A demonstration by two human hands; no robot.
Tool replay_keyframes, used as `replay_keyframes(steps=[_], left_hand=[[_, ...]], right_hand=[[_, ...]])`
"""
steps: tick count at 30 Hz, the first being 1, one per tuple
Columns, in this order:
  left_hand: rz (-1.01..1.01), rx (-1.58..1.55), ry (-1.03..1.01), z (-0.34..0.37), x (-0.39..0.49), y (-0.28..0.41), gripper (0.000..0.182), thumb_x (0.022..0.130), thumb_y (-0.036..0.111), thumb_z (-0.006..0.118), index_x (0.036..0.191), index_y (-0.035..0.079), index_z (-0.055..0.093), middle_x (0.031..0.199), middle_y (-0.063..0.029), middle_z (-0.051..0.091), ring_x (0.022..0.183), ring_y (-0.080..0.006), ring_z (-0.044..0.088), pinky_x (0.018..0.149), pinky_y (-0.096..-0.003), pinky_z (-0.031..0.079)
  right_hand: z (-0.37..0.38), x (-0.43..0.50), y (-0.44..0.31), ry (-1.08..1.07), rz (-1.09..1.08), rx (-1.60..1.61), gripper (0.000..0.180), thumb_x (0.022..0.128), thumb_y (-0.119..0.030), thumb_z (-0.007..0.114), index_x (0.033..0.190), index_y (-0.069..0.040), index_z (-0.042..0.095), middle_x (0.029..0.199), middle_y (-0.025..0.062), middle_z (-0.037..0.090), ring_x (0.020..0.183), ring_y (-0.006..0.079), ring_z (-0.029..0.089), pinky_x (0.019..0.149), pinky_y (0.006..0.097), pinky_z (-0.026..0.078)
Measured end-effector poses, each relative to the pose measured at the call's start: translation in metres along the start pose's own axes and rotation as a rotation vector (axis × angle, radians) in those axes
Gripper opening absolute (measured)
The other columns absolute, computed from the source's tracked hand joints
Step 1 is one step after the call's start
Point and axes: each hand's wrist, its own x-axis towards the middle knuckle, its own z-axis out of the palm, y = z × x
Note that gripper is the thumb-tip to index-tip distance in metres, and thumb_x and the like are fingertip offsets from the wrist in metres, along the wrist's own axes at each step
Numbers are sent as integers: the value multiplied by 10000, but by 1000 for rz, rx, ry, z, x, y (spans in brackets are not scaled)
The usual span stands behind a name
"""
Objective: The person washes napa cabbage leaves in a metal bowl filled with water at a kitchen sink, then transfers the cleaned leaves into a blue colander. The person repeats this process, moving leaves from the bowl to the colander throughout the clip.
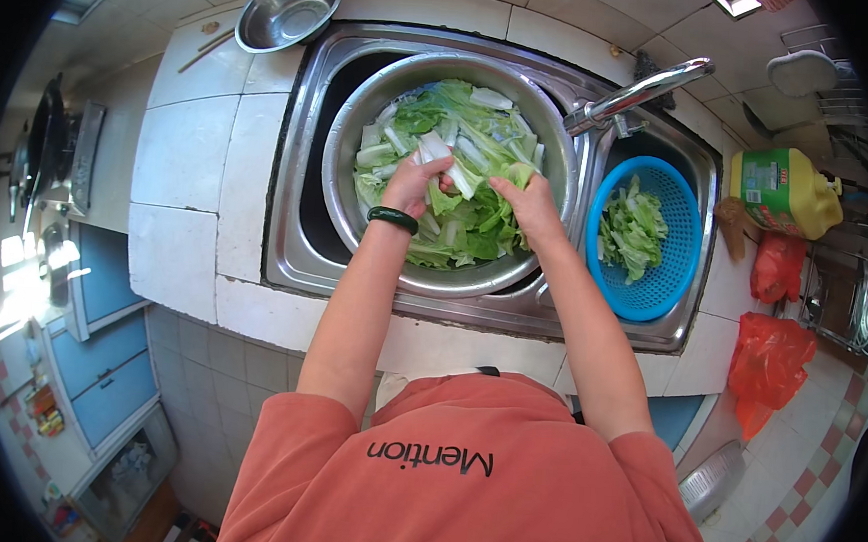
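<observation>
Both hands are over a wide stainless steel basin (pixel 341 156) heaped with cut leafy cabbage (pixel 442 113). Between the thumb and fingers of my left hand (pixel 411 187) is a cabbage piece (pixel 434 148) with a thick white stem. At the basin's right side, my right hand (pixel 533 206) pinches a pale green leaf (pixel 520 174). A dark green bangle circles my left wrist. Right of the basin, a blue plastic colander (pixel 681 265) sits in the smaller sink bowl with some cabbage leaves (pixel 633 230) inside.
A chrome faucet (pixel 638 94) leans over the divider between the sink bowls. An empty metal bowl (pixel 289 12) and chopsticks (pixel 206 49) lie at the back left. Along the right stand a yellow detergent jug (pixel 799 193) and red plastic bags (pixel 771 362).
</observation>
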Motion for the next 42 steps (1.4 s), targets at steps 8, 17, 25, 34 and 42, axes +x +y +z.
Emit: replay_keyframes(steps=[8,17,25,34,42], left_hand=[[-78,175,-62,21,-16,1,189,812,205,671,930,62,634,770,2,604,648,-89,535,558,-211,404],[-113,-78,32,-7,-4,-9,196,886,222,594,947,36,613,837,-23,603,683,-110,542,525,-233,417],[-38,-295,-175,13,-8,-6,268,926,274,523,1011,25,575,999,-93,597,932,-194,566,853,-340,448],[9,22,-160,17,-25,-3,313,902,279,557,1081,21,569,1011,-72,601,947,-150,547,860,-300,415],[52,346,-161,5,-30,-9,132,815,117,669,865,47,570,750,-12,580,639,-99,518,603,-223,418]], right_hand=[[12,33,28,-235,129,-458,363,657,-280,758,788,42,654,689,163,630,603,226,581,613,336,455],[15,-4,4,-289,48,-77,214,751,-164,690,865,15,667,727,55,641,664,104,558,646,266,453],[22,-11,3,14,-314,-540,275,733,-242,723,906,-39,658,786,117,649,709,208,600,706,310,459],[15,3,7,-87,-13,-582,322,706,-302,696,879,-30,675,744,188,632,693,316,609,658,372,475],[18,-4,12,-208,-48,-828,307,720,-325,686,842,-44,677,746,202,627,706,362,611,630,424,486]])
